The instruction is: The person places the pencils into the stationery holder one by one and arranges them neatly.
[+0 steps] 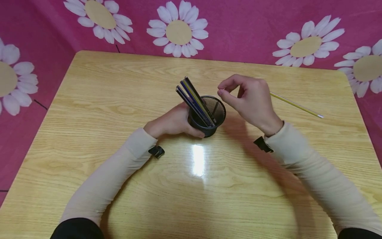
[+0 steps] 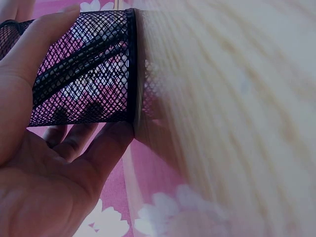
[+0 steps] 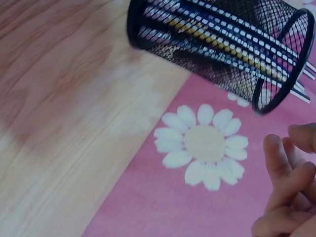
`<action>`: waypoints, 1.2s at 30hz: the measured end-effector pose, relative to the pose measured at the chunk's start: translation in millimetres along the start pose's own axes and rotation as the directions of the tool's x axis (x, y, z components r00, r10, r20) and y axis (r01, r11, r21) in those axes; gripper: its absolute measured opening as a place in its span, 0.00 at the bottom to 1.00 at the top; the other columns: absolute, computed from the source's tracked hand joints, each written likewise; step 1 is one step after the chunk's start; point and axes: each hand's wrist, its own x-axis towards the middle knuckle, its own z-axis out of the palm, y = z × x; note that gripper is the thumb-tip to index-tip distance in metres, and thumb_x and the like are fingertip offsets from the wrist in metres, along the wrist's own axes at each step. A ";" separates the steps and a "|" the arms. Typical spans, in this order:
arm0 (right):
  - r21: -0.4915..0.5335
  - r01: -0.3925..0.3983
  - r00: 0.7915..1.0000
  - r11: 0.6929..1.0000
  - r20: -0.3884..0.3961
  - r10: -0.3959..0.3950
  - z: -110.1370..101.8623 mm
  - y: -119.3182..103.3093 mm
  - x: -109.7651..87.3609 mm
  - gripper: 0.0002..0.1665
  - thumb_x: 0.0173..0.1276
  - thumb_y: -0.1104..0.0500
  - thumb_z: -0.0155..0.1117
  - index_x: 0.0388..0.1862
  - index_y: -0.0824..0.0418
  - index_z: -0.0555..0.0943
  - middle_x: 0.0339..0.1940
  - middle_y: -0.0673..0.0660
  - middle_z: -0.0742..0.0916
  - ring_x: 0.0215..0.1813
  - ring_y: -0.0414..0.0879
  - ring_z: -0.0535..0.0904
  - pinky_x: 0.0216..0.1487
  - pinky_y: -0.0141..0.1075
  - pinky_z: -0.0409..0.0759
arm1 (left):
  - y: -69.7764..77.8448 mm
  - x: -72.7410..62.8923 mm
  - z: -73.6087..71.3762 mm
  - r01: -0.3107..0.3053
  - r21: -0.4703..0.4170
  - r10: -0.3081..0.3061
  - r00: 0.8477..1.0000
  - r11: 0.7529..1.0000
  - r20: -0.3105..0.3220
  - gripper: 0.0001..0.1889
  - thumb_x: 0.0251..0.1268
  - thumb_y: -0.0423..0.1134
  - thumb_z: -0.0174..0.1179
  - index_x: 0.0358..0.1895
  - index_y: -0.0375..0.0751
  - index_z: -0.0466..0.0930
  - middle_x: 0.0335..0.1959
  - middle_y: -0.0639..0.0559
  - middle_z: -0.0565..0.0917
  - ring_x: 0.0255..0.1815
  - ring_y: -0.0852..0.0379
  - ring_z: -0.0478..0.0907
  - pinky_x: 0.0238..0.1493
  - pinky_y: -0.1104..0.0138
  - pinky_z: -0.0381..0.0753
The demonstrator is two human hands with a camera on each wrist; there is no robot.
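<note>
A black mesh pencil cup (image 1: 221, 113) stands upright on the table, with several dark, blue and yellow pencils (image 1: 194, 99) leaning in it toward the far left. My left hand (image 1: 176, 121) grips the cup from its left side; in the left wrist view the thumb and fingers (image 2: 106, 148) lie on either side of the mesh. To the right of the rim, my right hand (image 1: 252, 99) hovers with loosely bent fingers, thumb near the index finger. The right wrist view shows nothing between those fingers. A yellow pencil (image 1: 298, 105) lies beyond the right hand, its far end hidden.
The wooden table (image 1: 125, 89) reaches back to a pink wall cloth (image 1: 238, 30) printed with white daisies. A bright light reflection shows on the tabletop in front of the cup. Black straps (image 1: 156, 151) hang at the cream sleeves.
</note>
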 end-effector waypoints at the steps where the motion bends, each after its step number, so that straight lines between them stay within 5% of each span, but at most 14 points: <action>1: -0.006 -0.002 1.000 1.000 -0.003 0.002 -2.1 2.0 -0.6 0.03 0.69 0.57 0.73 0.38 0.54 0.91 0.32 0.47 0.91 0.18 0.39 0.68 0.21 0.27 0.62 | -0.2 0.1 0.1 -0.001 0.003 0.001 1.000 1.000 -0.003 0.50 0.44 0.41 0.85 0.74 0.42 0.68 0.64 0.52 0.81 0.67 0.61 0.73 0.75 0.68 0.62; 36: -0.279 -0.143 0.989 0.950 0.000 0.149 -51.8 85.1 -41.8 0.07 0.68 0.54 0.72 0.41 0.54 0.90 0.34 0.51 0.91 0.18 0.33 0.67 0.22 0.29 0.61 | 2.0 -2.3 1.4 0.028 0.000 -0.028 0.999 1.000 -0.015 0.52 0.43 0.40 0.86 0.75 0.44 0.66 0.63 0.53 0.81 0.67 0.60 0.73 0.75 0.67 0.62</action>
